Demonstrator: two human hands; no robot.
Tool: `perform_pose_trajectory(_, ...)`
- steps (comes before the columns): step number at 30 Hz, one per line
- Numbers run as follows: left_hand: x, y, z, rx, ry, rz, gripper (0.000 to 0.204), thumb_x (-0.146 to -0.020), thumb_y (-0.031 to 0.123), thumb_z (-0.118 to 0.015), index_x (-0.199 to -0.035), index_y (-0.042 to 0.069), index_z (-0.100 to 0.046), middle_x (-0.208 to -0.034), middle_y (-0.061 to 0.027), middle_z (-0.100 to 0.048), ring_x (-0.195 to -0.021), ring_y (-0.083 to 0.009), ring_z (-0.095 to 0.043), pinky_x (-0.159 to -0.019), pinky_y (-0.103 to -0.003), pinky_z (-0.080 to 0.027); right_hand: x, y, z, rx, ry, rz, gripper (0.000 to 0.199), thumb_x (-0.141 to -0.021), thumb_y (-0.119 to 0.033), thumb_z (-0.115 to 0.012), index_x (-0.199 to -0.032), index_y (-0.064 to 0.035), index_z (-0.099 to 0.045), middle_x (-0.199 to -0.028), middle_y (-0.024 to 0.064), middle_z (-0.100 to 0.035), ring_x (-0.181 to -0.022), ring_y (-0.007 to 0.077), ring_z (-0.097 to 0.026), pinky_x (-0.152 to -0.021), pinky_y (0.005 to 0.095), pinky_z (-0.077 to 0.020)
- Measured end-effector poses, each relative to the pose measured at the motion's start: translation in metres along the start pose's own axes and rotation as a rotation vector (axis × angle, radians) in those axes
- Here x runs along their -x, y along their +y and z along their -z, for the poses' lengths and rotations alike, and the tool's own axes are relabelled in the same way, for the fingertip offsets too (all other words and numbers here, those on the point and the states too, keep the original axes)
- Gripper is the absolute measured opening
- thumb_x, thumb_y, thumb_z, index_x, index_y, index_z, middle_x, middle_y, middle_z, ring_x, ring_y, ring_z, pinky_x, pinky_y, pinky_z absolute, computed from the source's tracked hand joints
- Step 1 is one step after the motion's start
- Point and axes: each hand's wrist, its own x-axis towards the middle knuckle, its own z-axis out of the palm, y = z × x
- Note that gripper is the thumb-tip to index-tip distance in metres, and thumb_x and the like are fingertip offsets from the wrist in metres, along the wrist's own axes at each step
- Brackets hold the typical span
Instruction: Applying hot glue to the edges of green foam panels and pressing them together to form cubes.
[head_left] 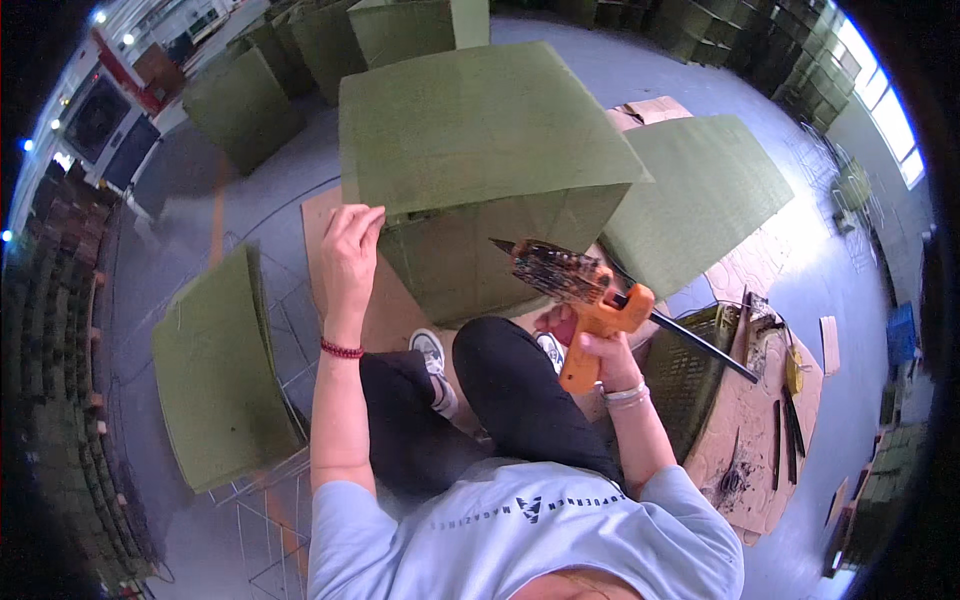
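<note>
A large green box (480,130) with a fabric-like surface stands in front of my knees. My left hand (350,243) is at its near left top corner, fingers bent together and closed at the panel's edge. My right hand (600,343) grips the orange handle of a hot glue gun (575,275). Dark, crusted residue covers the gun's front, and its nozzle points left toward the box's near side. Out of its back sticks a long black glue stick (705,347). A dark gap shows under the box's top edge, close to my left fingers.
Green panels (215,375) lean on a wire frame at the left. Another green panel (700,190) lies on cardboard at the right. A cardboard-topped basket (690,385) carries black glue sticks (790,430), scissors (735,470) and a yellow tool (793,372). More green boxes (245,105) stand behind.
</note>
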Motion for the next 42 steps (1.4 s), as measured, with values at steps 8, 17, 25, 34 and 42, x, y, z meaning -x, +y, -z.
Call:
perform_pose_trajectory(8,0.002,-0.018,0.004,0.22,0.056,0.18,0.008,-0.082,0.004,-0.061,-0.089,0.001,-0.064,-0.086,-0.0071,-0.062,-0.075,-0.0156,-0.058,-0.068,-0.025,-0.044,-0.039,0.032,-0.053,0.162,-0.187,-0.091,0.032,-0.078,-0.013,-0.063,-0.105,-0.0027,-0.05,-0.1,0.0084,-0.052,-0.102,0.0256,-0.052,-0.096,0.0435,-0.0387)
perform_pose_trajectory(17,0.004,-0.02,0.001,0.276,0.054,0.196,0.01,-0.085,0.006,-0.059,-0.091,0.001,-0.064,-0.084,-0.0073,-0.063,-0.075,-0.0166,-0.059,-0.067,-0.025,-0.045,-0.055,0.076,-0.073,0.363,-0.167,-0.023,0.024,-0.081,-0.011,-0.066,-0.103,-0.0049,-0.057,-0.099,0.0021,-0.06,-0.094,0.011,-0.056,-0.084,0.0277,-0.0454)
perform_pose_trajectory(25,0.005,-0.02,0.001,0.272,0.061,0.193,0.009,-0.084,0.006,-0.059,-0.09,0.001,-0.064,-0.085,-0.0091,-0.062,-0.078,-0.0197,-0.059,-0.069,-0.028,-0.045,-0.056,0.086,-0.081,0.364,-0.068,0.013,0.017,-0.083,-0.007,-0.064,-0.098,-0.0037,-0.058,-0.094,0.0019,-0.06,-0.09,0.011,-0.058,-0.084,0.0279,-0.0466)
perform_pose_trajectory(34,0.006,-0.02,0.0,0.236,0.059,0.219,0.01,-0.084,0.009,-0.061,-0.091,0.004,-0.065,-0.078,-0.0103,-0.06,-0.07,-0.0219,-0.057,-0.062,-0.03,-0.044,-0.057,0.087,-0.084,0.3,-0.054,0.008,0.012,-0.084,-0.004,-0.061,-0.096,-0.0015,-0.057,-0.095,0.0037,-0.06,-0.091,0.0131,-0.058,-0.084,0.0291,-0.0466)
perform_pose_trajectory(42,0.006,-0.019,0.001,0.239,0.058,0.268,0.012,-0.085,0.015,-0.06,-0.092,0.006,-0.065,-0.071,-0.0099,-0.054,-0.064,-0.0221,-0.053,-0.059,-0.031,-0.042,-0.056,0.094,-0.078,0.394,-0.014,-0.014,0.012,-0.085,-0.004,-0.061,-0.096,-0.0014,-0.057,-0.093,0.004,-0.06,-0.089,0.0141,-0.059,-0.082,0.0288,-0.0474)
